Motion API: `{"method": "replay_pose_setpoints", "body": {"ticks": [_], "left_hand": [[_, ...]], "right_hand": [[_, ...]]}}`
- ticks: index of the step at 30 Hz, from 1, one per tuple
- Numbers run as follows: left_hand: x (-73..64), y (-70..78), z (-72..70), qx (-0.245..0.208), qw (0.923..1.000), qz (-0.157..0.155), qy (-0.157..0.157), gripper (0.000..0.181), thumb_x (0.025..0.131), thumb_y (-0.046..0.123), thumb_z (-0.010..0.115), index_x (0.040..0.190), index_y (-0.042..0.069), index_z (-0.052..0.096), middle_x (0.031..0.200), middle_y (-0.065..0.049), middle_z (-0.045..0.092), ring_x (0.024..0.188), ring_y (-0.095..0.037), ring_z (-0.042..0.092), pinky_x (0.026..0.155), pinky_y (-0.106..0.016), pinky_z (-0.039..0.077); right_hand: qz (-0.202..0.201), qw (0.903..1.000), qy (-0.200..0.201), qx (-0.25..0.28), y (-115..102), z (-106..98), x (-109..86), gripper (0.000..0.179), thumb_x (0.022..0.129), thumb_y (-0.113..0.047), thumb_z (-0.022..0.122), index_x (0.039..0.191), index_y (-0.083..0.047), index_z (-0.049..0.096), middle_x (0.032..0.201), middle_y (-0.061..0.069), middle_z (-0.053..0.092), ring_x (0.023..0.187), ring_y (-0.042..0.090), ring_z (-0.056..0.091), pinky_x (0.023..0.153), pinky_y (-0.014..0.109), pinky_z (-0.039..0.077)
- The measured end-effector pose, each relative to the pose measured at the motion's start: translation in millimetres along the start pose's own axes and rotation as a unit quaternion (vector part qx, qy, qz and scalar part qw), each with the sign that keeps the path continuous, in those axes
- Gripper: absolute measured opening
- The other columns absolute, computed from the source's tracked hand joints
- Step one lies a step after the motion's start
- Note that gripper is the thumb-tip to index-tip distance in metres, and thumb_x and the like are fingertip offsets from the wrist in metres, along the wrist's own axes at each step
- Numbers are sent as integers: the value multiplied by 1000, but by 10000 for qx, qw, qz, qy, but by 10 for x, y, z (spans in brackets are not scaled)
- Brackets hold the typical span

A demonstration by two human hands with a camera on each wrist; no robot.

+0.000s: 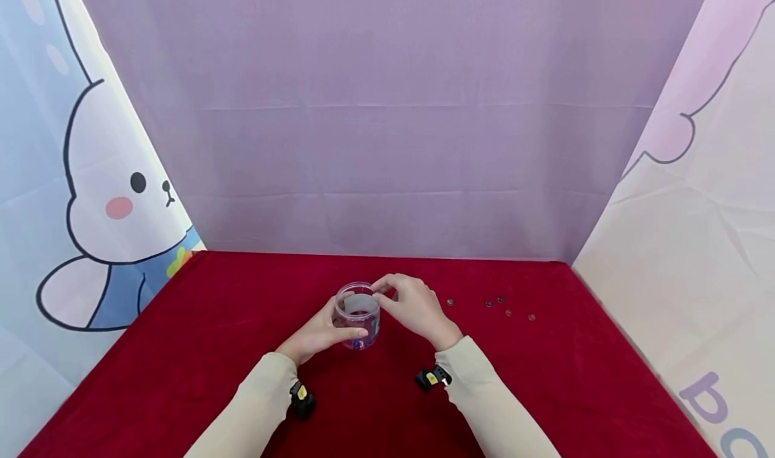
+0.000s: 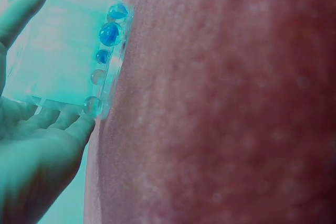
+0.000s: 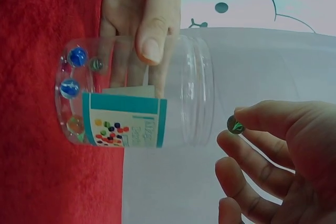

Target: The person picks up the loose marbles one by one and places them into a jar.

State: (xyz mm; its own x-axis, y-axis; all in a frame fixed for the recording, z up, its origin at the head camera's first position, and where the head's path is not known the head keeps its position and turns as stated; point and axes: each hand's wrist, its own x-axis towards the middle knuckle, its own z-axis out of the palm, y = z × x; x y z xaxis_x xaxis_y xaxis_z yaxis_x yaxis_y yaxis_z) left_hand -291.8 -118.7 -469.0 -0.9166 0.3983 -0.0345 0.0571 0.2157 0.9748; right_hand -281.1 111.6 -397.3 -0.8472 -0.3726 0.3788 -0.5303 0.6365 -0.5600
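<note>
My left hand (image 1: 319,335) grips a clear plastic jar (image 1: 357,313) around its side, thumb in front and fingers behind. Several glass marbles (image 3: 77,56), some blue, lie at the bottom of the jar, and a teal-and-white label (image 3: 128,119) is stuck on its wall. My right hand (image 1: 414,307) is at the jar's mouth. In the right wrist view its thumb and index finger pinch a marble with a green swirl (image 3: 236,125), just outside the rim. The left wrist view shows more marbles (image 2: 111,34) through the jar wall beside the left fingers.
Several loose marbles (image 1: 500,300) lie on the red cloth (image 1: 545,377) to the right of my right hand. A lilac curtain (image 1: 387,122) rises behind the table. Printed cloth panels stand at the left (image 1: 115,175) and right.
</note>
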Motion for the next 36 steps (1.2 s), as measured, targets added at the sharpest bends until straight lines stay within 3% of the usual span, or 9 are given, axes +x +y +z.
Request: {"method": "replay_pose_setpoints", "body": {"ticks": [5,12,21,36], "left_hand": [[4,8,-1,1,10000,20,-26,92,86,29,81,156,18,23,146,-10,45,133,-32,43,106,-55,40],[10,0,-4,-33,10000,26,-47,90,84,31,83,154,23,26,144,-7,46,132,-29,43,107,-53,40],[18,-8,-6,-60,9998,130,-152,92,86,29,82,156,18,23,145,-9,45,131,-29,44,107,-51,41],[12,4,-11,-61,9998,124,-144,92,86,28,81,157,20,23,145,-7,45,132,-28,43,106,-51,41]], "right_hand": [[-97,9999,-67,43,-22,46,7,20,94,-23,73,113,-16,74,103,-4,70,64,9,55,55,24,51],[-156,9998,-131,74,-47,100,35,17,94,-19,73,111,-16,75,99,-6,68,62,9,53,53,25,48],[-198,9996,-175,97,-68,117,52,18,95,-21,72,112,-15,75,95,-9,65,61,10,51,51,25,45],[-136,9996,-199,133,-94,58,15,25,96,-26,71,120,-20,72,109,-4,66,65,7,55,55,26,49]]}}
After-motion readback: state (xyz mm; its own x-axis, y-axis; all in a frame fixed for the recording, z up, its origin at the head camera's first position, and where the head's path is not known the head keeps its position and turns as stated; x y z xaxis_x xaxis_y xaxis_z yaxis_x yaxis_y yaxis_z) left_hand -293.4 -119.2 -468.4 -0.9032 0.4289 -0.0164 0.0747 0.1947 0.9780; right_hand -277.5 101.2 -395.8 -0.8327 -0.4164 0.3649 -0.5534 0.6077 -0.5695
